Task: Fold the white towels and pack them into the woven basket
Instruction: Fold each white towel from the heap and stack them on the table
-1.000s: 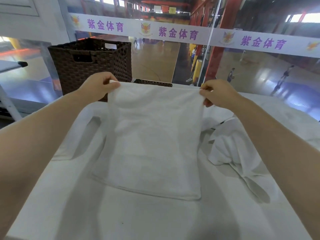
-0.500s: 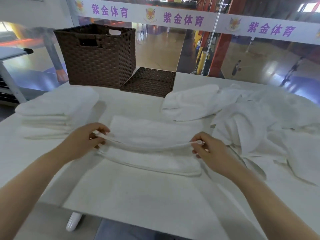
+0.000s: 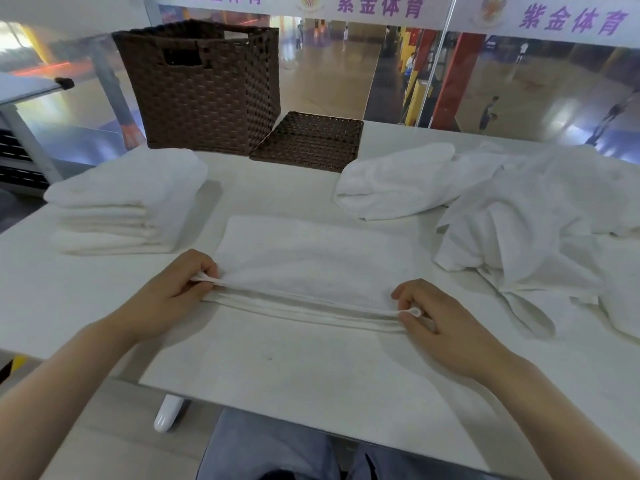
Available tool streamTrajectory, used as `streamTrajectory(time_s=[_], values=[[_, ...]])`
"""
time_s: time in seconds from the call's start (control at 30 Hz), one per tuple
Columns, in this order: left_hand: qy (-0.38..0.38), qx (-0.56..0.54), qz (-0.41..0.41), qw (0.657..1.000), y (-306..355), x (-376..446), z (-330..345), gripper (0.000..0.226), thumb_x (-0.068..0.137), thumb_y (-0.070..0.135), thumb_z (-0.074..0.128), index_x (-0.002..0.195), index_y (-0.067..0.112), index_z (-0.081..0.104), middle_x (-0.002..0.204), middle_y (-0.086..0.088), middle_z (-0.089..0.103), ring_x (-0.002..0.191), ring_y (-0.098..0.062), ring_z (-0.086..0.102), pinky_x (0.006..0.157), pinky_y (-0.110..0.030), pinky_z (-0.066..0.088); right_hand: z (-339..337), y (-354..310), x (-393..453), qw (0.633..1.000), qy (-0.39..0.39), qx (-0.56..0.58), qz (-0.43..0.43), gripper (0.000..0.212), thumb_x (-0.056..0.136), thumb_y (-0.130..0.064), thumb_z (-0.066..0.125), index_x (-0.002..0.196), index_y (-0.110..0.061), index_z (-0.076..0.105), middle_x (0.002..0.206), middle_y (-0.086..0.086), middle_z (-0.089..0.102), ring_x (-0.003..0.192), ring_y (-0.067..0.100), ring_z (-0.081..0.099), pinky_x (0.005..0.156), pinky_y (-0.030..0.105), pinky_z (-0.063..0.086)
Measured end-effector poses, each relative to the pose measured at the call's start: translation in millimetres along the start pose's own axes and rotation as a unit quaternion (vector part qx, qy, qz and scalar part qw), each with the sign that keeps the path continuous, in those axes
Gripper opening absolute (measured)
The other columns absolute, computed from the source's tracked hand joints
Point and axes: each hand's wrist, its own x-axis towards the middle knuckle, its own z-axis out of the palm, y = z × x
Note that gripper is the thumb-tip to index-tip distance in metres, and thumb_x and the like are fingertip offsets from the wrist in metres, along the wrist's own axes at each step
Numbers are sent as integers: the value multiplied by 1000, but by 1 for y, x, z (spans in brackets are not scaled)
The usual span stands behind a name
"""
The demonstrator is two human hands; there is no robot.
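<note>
A white towel (image 3: pixel 311 261) lies folded flat on the white table (image 3: pixel 277 368) in front of me. My left hand (image 3: pixel 173 292) pinches its near left corner and my right hand (image 3: pixel 440 320) pinches its near right corner, with the top layer's edge stretched between them just above the lower layers. The tall brown woven basket (image 3: pixel 207 95) stands at the back left, its inside hidden from view. A stack of folded white towels (image 3: pixel 128 206) rests in front of the basket at the left.
The basket's flat woven lid (image 3: pixel 311 140) lies next to the basket. A rolled towel (image 3: pixel 391 181) and a heap of unfolded white towels (image 3: pixel 540 216) cover the right side. A glass railing runs behind the table. My knees show under the near edge.
Both hands brought the towel's top edge down from chest height toward me, folding it over itself. The edge now sits low at the near side, almost on the lower layers.
</note>
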Motion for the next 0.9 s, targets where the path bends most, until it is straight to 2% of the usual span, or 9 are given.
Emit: streamTrajectory(time_s=[0.17,0.27,0.33,0.43,0.5,0.6,0.67,0.77,0.9], values=[[-27,64,67,995,-2,-6,2,9,89,37,48,89,32,55,98,14,51,89,-15,55,78,-28,43,1,2,-1,997,-28,-75,-17,12,92,-18,57,86,-26,51,114,-21,51,86,-3,52,71,14,40],[-23,104,88,990,-11,-10,7,25,93,47,47,92,27,62,103,16,55,99,-6,54,85,-20,41,5,7,-6,991,-33,-126,-42,11,92,-19,58,85,-24,52,120,-21,52,90,-6,46,75,7,34],[-16,129,99,986,-13,-13,6,41,96,55,40,96,24,68,106,15,60,103,-3,51,94,-16,35,8,15,-8,988,-19,-142,-57,10,90,-22,63,84,-27,57,122,-25,54,96,-1,46,88,8,30],[-5,166,91,982,-14,-13,-1,41,96,54,40,98,31,74,106,19,65,100,-11,50,93,-26,37,5,23,-7,994,-6,-108,-30,12,94,-38,57,85,-34,65,120,-37,54,100,1,50,97,17,28],[8,188,90,978,-8,-9,-4,38,94,49,42,92,33,76,100,22,67,95,-14,53,86,-35,41,-1,23,-2,998,-16,-59,-1,23,93,-46,52,87,-33,70,118,-40,57,100,1,54,94,20,34],[31,287,92,953,14,4,0,39,90,47,42,77,29,74,87,18,68,88,-17,58,82,-35,39,-10,17,10,995,-23,79,59,18,92,-34,61,81,-28,75,107,-29,66,92,2,61,84,23,45],[46,332,93,937,33,12,10,37,88,44,42,74,25,71,83,13,67,86,-19,59,81,-34,35,-16,17,20,990,38,112,81,16,93,-26,63,81,-28,73,95,-17,71,74,6,60,75,23,45],[31,285,123,950,61,23,39,30,88,42,44,84,25,69,85,11,66,85,-19,58,79,-31,34,-20,22,40,980,120,94,129,8,94,-23,61,93,-28,68,76,-13,63,59,3,52,57,10,39],[-12,212,211,954,102,40,96,22,88,37,52,98,23,66,93,7,63,86,-18,56,74,-29,37,-18,31,70,974,134,70,167,21,97,-22,56,117,-21,59,105,-12,61,77,3,56,67,17,41]])
